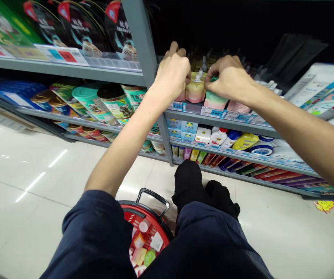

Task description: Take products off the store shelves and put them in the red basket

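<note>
A yellow-and-pink pouch with a white spout (195, 92) stands at the shelf's front edge, between my two hands. On its left is my left hand (175, 69), its fingers curled down over the front row; the fingertips are mostly hidden. My right hand (227, 77), with a ring on one finger, bends in from the other side. Its thumb and fingers close together at the yellow pouch's right edge, above a green-and-pink pouch (215, 101). Whatever either hand grips is hidden. Further spouted pouches fill the dark space behind.
A grey shelf post (143, 42) rises left of my left hand. Price tags (213, 112) line the shelf edge. White tubes (315, 85) lean at the right, and tins (116, 102) stand at the left. By my legs sits a red basket (155, 223) holding several items.
</note>
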{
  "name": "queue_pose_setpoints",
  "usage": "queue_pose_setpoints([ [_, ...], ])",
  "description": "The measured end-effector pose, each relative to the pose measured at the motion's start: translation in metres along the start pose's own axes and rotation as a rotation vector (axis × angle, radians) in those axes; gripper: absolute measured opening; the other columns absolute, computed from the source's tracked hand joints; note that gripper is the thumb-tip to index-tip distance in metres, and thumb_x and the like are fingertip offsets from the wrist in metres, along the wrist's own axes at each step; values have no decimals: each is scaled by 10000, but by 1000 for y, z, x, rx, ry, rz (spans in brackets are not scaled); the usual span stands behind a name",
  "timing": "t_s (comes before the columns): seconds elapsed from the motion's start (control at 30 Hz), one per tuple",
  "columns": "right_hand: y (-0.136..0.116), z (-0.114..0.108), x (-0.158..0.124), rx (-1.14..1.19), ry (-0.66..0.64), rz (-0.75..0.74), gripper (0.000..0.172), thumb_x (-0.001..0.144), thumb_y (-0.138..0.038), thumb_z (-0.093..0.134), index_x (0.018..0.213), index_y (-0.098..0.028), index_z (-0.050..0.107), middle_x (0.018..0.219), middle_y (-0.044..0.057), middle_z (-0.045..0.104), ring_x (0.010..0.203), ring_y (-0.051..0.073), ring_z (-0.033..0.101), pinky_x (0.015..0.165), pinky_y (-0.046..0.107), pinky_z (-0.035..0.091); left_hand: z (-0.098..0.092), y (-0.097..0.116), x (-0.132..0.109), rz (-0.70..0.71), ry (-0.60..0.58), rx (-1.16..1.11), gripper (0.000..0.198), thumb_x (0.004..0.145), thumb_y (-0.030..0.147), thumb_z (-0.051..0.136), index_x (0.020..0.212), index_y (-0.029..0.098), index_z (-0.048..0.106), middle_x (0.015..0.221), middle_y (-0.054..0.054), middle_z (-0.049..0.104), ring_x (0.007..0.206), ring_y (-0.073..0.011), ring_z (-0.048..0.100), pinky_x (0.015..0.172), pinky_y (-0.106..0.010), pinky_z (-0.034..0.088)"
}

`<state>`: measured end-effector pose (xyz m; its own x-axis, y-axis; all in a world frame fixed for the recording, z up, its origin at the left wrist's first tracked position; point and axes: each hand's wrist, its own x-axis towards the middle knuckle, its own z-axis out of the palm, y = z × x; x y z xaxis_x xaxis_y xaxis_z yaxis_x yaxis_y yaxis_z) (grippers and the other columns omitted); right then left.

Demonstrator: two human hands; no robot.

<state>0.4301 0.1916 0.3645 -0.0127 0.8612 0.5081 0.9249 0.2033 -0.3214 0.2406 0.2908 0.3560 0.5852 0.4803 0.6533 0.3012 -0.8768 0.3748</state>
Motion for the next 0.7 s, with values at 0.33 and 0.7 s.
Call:
queue_pose_setpoints([
  [0.33,-9,-11,-3,-265,-144,97,405,797,-399,220,405,-309,266,980,231,747,1032,129,718,807,252,501,2,14,-2,-39,-136,108,194,793,381,666,880,442,827,1130,-98,720,1367,-474,401,1121,-706,401],
  [0.7,-26,-23,-6,-183,-152,140,414,777,-381,202,373,-301,165,1050,225,741,1116,174,683,863,380,457,12,2,-1,36,-125,192,283,872,474,584,1010,424,826,1235,-86,700,1337,-461,404,1095,-709,405],
])
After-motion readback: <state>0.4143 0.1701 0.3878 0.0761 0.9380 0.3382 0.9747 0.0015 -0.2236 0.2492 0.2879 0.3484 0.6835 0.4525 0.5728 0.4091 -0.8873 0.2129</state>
